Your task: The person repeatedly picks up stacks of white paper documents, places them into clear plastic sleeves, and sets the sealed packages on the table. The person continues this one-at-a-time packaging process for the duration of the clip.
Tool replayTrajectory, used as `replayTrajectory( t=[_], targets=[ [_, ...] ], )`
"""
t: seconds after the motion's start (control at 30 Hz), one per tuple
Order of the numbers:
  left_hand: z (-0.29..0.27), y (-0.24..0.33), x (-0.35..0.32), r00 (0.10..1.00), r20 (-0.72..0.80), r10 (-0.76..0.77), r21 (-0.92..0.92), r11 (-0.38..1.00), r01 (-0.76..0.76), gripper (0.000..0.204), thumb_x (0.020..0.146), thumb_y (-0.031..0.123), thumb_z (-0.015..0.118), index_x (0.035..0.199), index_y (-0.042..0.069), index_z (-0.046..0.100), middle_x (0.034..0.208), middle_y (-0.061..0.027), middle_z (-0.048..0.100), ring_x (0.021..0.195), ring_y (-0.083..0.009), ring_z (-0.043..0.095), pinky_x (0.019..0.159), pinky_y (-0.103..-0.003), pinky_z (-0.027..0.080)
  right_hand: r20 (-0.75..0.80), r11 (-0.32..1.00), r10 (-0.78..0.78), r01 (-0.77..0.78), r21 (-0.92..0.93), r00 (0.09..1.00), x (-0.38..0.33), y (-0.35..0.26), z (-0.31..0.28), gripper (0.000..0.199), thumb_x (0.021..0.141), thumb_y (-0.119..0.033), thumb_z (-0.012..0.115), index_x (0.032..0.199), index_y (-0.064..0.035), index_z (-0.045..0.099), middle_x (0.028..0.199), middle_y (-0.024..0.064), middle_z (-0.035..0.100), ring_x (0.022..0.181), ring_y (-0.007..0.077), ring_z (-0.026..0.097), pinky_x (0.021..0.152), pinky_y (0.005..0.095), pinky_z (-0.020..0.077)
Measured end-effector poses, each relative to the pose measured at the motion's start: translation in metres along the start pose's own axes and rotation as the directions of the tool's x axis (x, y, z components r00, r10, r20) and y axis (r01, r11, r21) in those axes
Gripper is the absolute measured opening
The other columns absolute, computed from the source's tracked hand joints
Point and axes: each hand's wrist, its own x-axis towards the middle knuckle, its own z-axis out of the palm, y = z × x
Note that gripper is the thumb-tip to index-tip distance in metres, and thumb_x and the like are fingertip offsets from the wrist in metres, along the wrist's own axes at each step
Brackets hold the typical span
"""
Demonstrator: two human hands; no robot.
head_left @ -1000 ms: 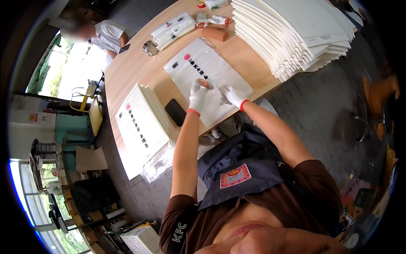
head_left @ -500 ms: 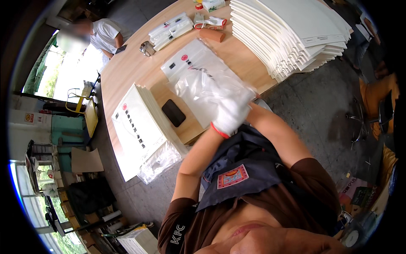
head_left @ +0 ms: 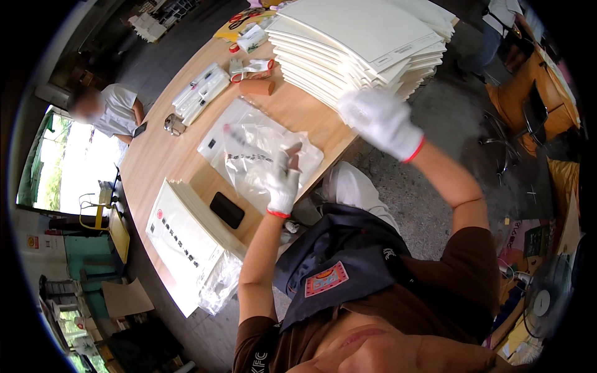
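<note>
Clear plastic bags (head_left: 249,146) with dark print lie in a loose pile on the wooden table. Over their near right part is my left hand (head_left: 283,183), in a white glove with a red cuff and bare fingertips; its fingers are extended and apart. Whether they touch the plastic is unclear. My right hand (head_left: 382,124), gloved likewise, is at the near corner of a tall stack of thick white folders (head_left: 348,46). Motion blurs its fingers, so any contact with the stack is hidden. Beside the bags lies a black phone (head_left: 227,210).
At the near left of the table (head_left: 146,146) sits a stack of bagged white folders (head_left: 180,233). Farther back are a plastic-wrapped bundle (head_left: 202,93), a metal object (head_left: 174,124), a brown block (head_left: 256,86) and scissors (head_left: 242,20). Another person (head_left: 115,112) stands beyond the table's left edge.
My hands were together over the near edge of the bags. They have parted: the right has swung right to the tall stack, while the left stays over the bags. The view has shifted.
</note>
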Motion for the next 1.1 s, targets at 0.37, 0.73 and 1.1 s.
replayTrajectory(
  t=[0.37, 0.73, 1.1],
  targets=[
    [0.048, 0.077, 0.091, 0.956, 0.289, 0.044, -0.175, 0.985, 0.008, 0.041, 0.096, 0.025, 0.053, 0.128, 0.0, 0.048, 0.115, -0.0137, 0.063, 0.076, -0.0118, 0.06, 0.074, -0.026, 0.05, 0.192, 0.782, -0.169, 0.25, -0.571, 0.967, 0.044, 0.093, -0.057, 0.021, 0.086, -0.031, 0.056, 0.078, -0.0117, 0.054, 0.069, 0.0022, 0.06, 0.065, 0.0213, 0.061, 0.059, 0.0346, 0.0496],
    [-0.033, 0.139, 0.085, 0.855, 0.31, -0.417, -0.143, 0.868, 0.475, 0.024, 0.083, 0.025, 0.056, 0.095, 0.005, 0.059, 0.066, -0.0026, 0.057, 0.044, -0.0103, 0.047, 0.036, -0.024, 0.03, 0.25, 0.766, 0.643, -0.605, -0.219, 0.724, -0.004, 0.006, -0.103, 0.052, 0.092, -0.029, 0.057, 0.136, -0.0046, 0.045, 0.094, 0.0125, 0.067, 0.081, 0.0241, 0.064, 0.075, 0.0341, 0.0497],
    [0.013, 0.11, -0.025, 0.904, 0.314, 0.291, 0.52, 0.744, -0.42, 0.076, 0.076, 0.023, 0.07, 0.14, 0.008, 0.031, 0.134, -0.028, 0.042, 0.1, -0.0394, 0.062, 0.077, -0.038, 0.053, 0.199, 0.553, 0.553, -0.535, 0.639, 0.809, -0.033, -0.05, 0.048, 0.037, 0.085, -0.025, 0.069, 0.111, 0.0006, 0.06, 0.093, 0.0125, 0.068, 0.083, 0.0238, 0.066, 0.074, 0.0347, 0.0496]
  ],
)
